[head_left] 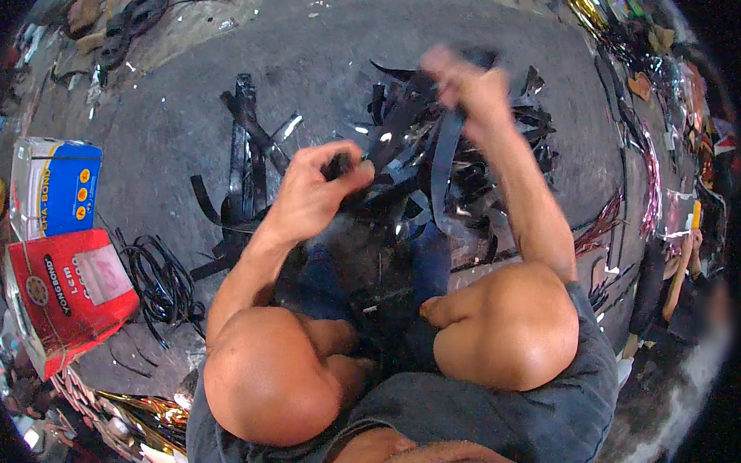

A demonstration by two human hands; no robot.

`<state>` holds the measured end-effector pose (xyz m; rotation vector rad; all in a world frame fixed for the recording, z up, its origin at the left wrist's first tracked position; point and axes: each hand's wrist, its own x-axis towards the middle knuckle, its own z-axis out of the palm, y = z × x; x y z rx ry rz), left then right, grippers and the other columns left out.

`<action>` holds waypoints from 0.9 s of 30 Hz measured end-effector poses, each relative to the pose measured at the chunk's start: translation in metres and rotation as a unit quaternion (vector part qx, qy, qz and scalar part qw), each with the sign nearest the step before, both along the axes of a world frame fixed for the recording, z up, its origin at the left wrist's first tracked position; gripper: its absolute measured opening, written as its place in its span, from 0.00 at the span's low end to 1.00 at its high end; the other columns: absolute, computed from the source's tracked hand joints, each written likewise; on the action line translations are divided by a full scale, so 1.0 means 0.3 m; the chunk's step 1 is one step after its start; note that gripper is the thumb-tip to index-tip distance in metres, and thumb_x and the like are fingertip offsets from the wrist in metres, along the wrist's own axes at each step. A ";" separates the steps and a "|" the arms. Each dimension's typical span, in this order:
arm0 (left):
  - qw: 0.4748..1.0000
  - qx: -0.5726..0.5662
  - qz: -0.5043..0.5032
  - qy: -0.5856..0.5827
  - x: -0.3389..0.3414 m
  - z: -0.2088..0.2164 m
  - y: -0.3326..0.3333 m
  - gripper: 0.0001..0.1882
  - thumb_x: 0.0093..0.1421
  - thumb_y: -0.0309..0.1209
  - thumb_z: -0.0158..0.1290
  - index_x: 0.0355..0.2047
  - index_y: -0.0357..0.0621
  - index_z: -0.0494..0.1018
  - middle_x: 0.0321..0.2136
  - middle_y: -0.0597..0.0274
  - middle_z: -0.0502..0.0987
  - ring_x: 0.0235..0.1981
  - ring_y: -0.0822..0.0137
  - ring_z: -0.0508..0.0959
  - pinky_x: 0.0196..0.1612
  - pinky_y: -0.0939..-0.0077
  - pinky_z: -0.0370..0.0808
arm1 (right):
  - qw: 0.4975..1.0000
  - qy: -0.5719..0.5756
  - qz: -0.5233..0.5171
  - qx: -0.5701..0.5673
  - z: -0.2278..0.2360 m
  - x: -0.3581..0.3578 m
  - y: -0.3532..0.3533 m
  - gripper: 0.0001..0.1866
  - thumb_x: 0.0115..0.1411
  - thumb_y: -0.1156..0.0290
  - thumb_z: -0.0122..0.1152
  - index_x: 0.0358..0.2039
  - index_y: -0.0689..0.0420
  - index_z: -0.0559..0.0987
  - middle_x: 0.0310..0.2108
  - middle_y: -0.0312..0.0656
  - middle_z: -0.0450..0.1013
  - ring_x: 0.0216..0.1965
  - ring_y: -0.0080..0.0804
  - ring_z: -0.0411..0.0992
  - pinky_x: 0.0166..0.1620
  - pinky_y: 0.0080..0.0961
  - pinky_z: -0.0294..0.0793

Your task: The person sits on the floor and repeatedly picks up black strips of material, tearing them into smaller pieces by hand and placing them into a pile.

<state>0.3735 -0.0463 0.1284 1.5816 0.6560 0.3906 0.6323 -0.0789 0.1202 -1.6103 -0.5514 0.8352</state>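
Observation:
Shiny black strips, seemingly rubber or plastic, lie in a loose pile on the floor between and beyond my knees. My left hand is at the pile's near left side, its fingers curled round a small dark piece that looks like part of a black strip. Farther off and to the right, my right hand is closed and smeared by motion. A long black strip hangs down from it toward the pile. More black strips lie left of my left hand, some crossing each other.
To the left stand a blue and white box and a red box, with a coil of thin black cord beside them. Pink metallic tinsel and scraps line the right. Another person's arm shows at the far right.

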 end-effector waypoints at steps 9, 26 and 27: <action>0.990 0.012 0.136 -0.024 -0.074 -0.098 0.061 0.12 0.59 0.29 0.56 0.22 0.41 0.67 0.18 0.76 0.61 0.23 0.80 0.59 0.27 0.81 0.57 | 0.990 0.005 0.085 -0.113 0.059 -0.103 -0.072 0.19 0.55 0.49 0.65 0.35 0.52 0.82 0.18 0.26 0.63 0.17 0.16 0.57 0.19 0.19 0.55; 0.873 0.450 0.183 0.047 -0.066 -0.052 0.117 0.07 0.48 0.25 0.58 0.24 0.42 0.70 0.19 0.54 0.71 0.18 0.52 0.74 0.21 0.67 0.69 | 0.981 0.186 0.027 0.045 0.027 0.143 0.003 0.14 0.61 0.57 0.59 0.30 0.56 0.78 0.13 0.23 0.53 0.12 0.15 0.50 0.15 0.16 0.48; 0.850 0.503 0.145 0.057 -0.064 -0.045 0.137 0.09 0.43 0.25 0.59 0.24 0.43 0.69 0.19 0.57 0.71 0.18 0.55 0.74 0.21 0.68 0.69 | 0.964 0.247 0.095 -0.015 0.006 0.084 -0.025 0.19 0.61 0.52 0.57 0.30 0.57 0.78 0.13 0.24 0.54 0.12 0.15 0.51 0.14 0.16 0.48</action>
